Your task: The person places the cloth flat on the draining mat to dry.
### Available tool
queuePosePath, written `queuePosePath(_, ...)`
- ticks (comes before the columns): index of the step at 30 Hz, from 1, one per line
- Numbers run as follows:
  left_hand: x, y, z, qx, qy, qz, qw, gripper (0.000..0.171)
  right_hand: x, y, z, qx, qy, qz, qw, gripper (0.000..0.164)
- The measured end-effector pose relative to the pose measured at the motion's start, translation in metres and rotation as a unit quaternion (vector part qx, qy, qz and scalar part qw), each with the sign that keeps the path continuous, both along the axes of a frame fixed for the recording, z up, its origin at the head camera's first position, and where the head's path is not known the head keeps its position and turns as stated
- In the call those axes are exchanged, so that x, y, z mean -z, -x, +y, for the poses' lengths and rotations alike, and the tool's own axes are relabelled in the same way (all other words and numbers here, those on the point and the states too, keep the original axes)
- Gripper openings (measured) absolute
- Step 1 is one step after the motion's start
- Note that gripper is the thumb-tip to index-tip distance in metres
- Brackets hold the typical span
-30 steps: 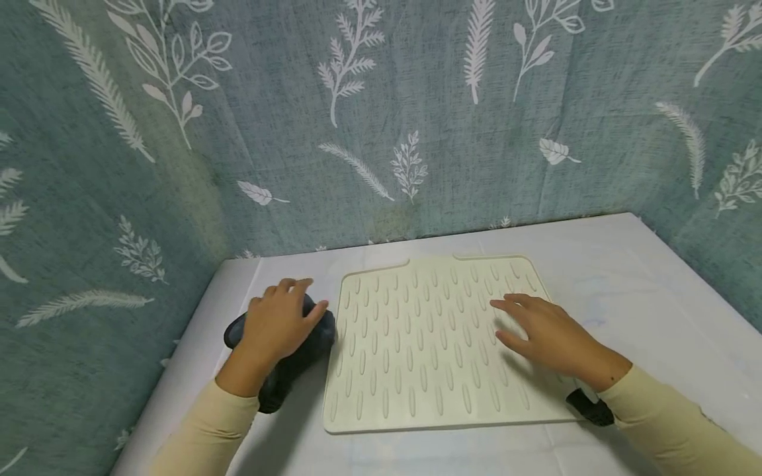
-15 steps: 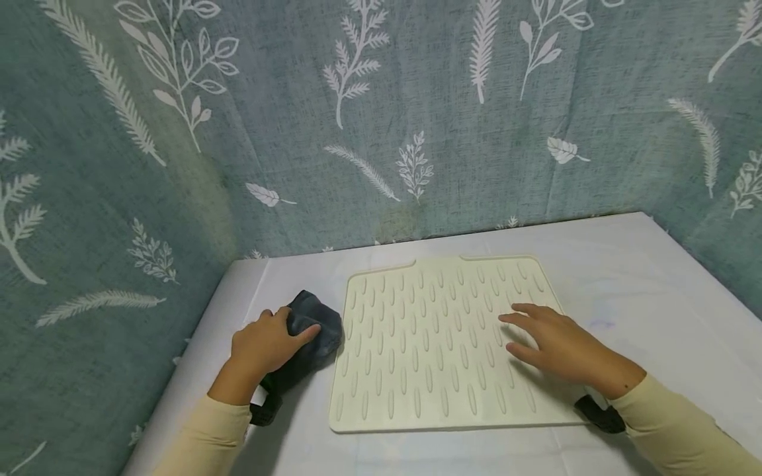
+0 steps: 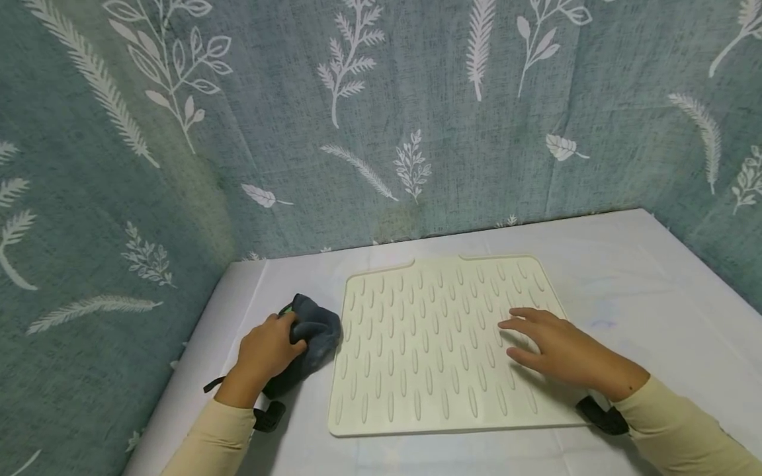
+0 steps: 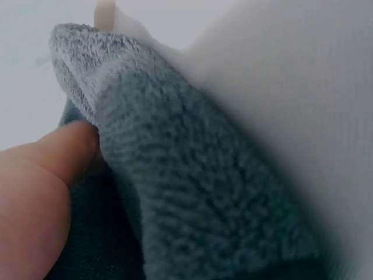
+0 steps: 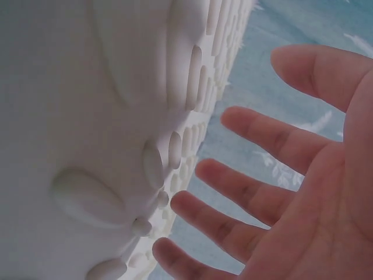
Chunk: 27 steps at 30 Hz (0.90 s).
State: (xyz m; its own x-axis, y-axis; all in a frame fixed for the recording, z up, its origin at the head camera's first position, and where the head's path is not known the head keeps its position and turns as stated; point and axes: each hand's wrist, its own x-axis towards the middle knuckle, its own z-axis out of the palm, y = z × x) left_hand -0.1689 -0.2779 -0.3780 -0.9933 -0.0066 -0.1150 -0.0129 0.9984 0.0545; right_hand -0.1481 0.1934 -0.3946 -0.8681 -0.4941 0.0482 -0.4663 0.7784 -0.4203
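My left hand (image 3: 266,350) grips a dark blue-grey fluffy cloth (image 3: 318,334) that lies bunched on the table, left of the mat. In the left wrist view the thumb (image 4: 64,154) presses into a fold of the cloth (image 4: 175,163); the other fingers are hidden. Over the right part of a cream drying mat (image 3: 440,344) with raised oval ribs hovers my right hand (image 3: 553,344). Its fingers are spread and hold nothing in the right wrist view, where the ribbed mat (image 5: 87,198) shows beside the fingertips.
A white sheet (image 3: 625,284) covers the table under the mat. Green-blue leaf-patterned fabric (image 3: 381,165) rises behind the table and along both sides. A small patch of green (image 3: 288,309) shows at the cloth's upper left edge, next to the left hand.
The left hand has come down from above the cloth and closed on it, bunching it up. The right hand has shifted slightly toward the person, still over the mat.
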Motion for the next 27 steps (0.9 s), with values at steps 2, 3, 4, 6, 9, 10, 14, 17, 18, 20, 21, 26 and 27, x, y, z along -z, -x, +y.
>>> queuePosePath(2, -0.001, 0.0, -0.001, 0.004, 0.003, 0.008, 1.0, 0.063, 0.0, 0.0, 0.001, -0.001, 0.0, 0.004, 1.0, 0.043)
queuePosePath(3, -0.003, 0.0, -0.001, 0.006, 0.004, 0.011, 0.9999, 0.062, 0.0, 0.0, 0.001, -0.001, 0.0, 0.006, 1.0, 0.043)
queuePosePath(4, -0.004, 0.0, -0.001, 0.007, 0.005, 0.015, 0.9998, 0.061, 0.0, 0.0, 0.001, -0.002, 0.0, 0.005, 1.0, 0.043)
queuePosePath(6, -0.008, -0.001, -0.001, 0.008, 0.006, 0.027, 0.9996, 0.059, -0.001, 0.0, 0.001, -0.002, 0.003, 0.004, 1.0, 0.043)
queuePosePath(9, -0.016, -0.004, 0.0, 0.004, -0.002, 0.062, 0.9981, 0.057, -0.002, 0.0, 0.0, -0.002, 0.006, 0.004, 1.0, 0.041)
queuePosePath(10, -0.019, -0.005, 0.001, 0.004, -0.006, 0.078, 0.9969, 0.057, -0.003, 0.0, -0.001, -0.001, 0.007, 0.004, 1.0, 0.041)
queuePosePath(14, -0.03, -0.008, 0.011, 0.011, -0.022, 0.16, 0.9869, 0.053, -0.005, 0.0, -0.002, 0.005, 0.008, 0.007, 1.0, 0.038)
queuePosePath(17, -0.037, -0.01, 0.022, 0.018, -0.023, 0.207, 0.9778, 0.047, -0.007, 0.0, -0.002, 0.009, 0.013, 0.007, 1.0, 0.038)
queuePosePath(18, -0.04, -0.01, 0.027, 0.02, -0.021, 0.219, 0.9753, 0.045, -0.007, 0.0, -0.002, 0.011, 0.015, 0.008, 1.0, 0.037)
queuePosePath(20, -0.045, -0.011, 0.036, 0.027, -0.017, 0.234, 0.9718, 0.044, -0.008, -0.001, -0.001, 0.012, 0.019, 0.01, 1.0, 0.037)
queuePosePath(21, -0.047, -0.012, 0.04, 0.03, -0.015, 0.239, 0.9703, 0.043, -0.008, -0.001, -0.001, 0.013, 0.021, 0.012, 1.0, 0.037)
queuePosePath(26, -0.054, -0.014, 0.063, 0.055, -0.007, 0.243, 0.9684, 0.044, -0.008, -0.001, -0.001, 0.016, 0.023, 0.012, 1.0, 0.036)
queuePosePath(27, -0.055, -0.014, 0.067, 0.059, -0.006, 0.242, 0.9684, 0.044, -0.008, -0.001, -0.001, 0.016, 0.024, 0.013, 1.0, 0.036)
